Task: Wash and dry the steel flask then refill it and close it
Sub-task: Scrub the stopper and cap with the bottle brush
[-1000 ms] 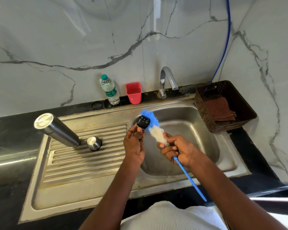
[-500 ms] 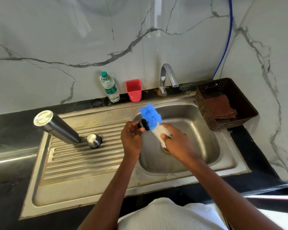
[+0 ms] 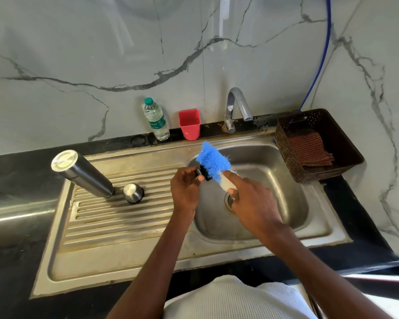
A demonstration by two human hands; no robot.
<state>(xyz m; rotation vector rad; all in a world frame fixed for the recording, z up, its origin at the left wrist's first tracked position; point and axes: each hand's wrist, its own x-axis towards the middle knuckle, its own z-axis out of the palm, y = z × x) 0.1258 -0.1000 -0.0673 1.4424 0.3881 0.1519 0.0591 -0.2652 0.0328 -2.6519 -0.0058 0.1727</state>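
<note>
Flask: the steel flask [image 3: 83, 173] stands upside down on the ribbed draining board [image 3: 115, 217] at the left, mouth end on the ribs, as it was a second ago
Cap: the round steel cap [image 3: 133, 192] sits on the ribs just beside the flask's mouth end, not touching either hand, in the same place as before
Left hand: the left hand [image 3: 186, 189] is over the left rim of the sink [image 3: 274, 203], fingers curled and pinching a small black stopper [image 3: 202, 173]; it sits lower and more turned than a second ago
Brush: the blue-and-white bottle brush [image 3: 214, 164] has its blue bristles pressed against the stopper; a second ago the blue handle stuck out toward the person, now it cannot be seen
Right hand: the right hand [image 3: 251, 203] is wrapped round the white part of the brush with the forefinger laid along it; it has slid up nearer the bristles
Hidden: most of the stopper is covered by fingers and bristles, so its shape is unclear; the drain is half behind the right hand
Back ledge: water bottle [image 3: 156, 122], red cup [image 3: 189, 124], tap [image 3: 236, 107]
Far right: brown basket [image 3: 346, 166] with a checked cloth [image 3: 309, 148] inside
</note>
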